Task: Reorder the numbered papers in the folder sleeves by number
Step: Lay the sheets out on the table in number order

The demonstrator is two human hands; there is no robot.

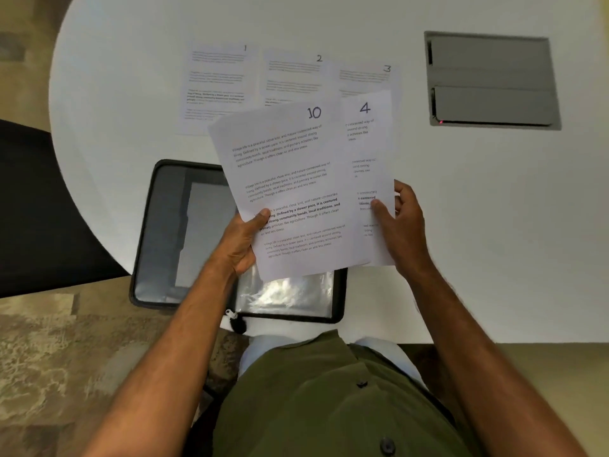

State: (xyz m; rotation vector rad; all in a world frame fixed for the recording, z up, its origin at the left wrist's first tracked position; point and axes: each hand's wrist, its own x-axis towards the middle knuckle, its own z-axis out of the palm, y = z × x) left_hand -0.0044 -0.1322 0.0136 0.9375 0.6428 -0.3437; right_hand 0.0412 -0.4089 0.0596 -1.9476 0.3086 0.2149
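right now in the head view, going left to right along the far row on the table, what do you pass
paper 1 → paper 2 → paper 3 → grey hatch set in the table. Papers 10 and 4, held in the hands nearer the camera, overlap that row and are left out.

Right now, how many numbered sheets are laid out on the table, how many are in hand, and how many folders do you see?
Sheets on the table: 3, namely sheet 1, sheet 2, sheet 3
Sheets in hand: 2, sheet 10 in the left hand, sheet 4 in the right hand
Folders: 1, the open folder
Total: 6
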